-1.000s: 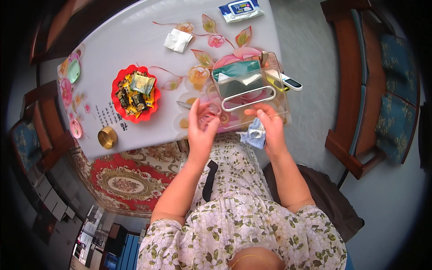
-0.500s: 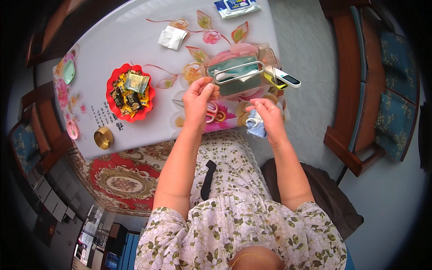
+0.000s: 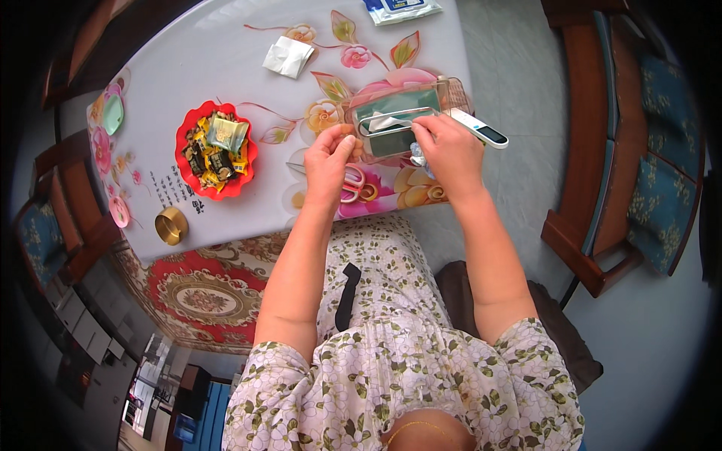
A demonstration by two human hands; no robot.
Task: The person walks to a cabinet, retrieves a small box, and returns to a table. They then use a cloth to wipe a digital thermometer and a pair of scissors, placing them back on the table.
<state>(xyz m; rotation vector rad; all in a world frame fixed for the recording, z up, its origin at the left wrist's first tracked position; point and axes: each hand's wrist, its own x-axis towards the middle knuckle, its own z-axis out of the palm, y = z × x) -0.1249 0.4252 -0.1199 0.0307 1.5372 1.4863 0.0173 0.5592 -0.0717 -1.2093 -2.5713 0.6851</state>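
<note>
A clear tissue box (image 3: 367,154) with a pale-rimmed slot stands at the table's right side. White tissue (image 3: 387,122) shows in the slot. My right hand (image 3: 455,156) is over the box's near right corner, thumb and forefinger pinched at the slot's edge. Tucked under its curled fingers is a small blue-and-white cloth piece (image 3: 418,159), mostly hidden by the hand. Beside the box's left end, my left hand (image 3: 328,164) is closed, thumb against the forefinger; anything in it is too small to make out. Pink-handled scissors (image 3: 352,185) lie just right of it.
A red scalloped bowl (image 3: 248,167) of wrapped snacks and a gold ring-shaped holder (image 3: 171,225) sit on the left. Folded tissue (image 3: 287,57) and a wipes packet (image 3: 402,9) lie farther back. A white handheld device with a screen (image 3: 481,129) is right of the box.
My right hand has moved up and forward from the table's near edge to the tissue box slot, carrying the blue-and-white cloth piece. My left hand has stayed nearly in place.
</note>
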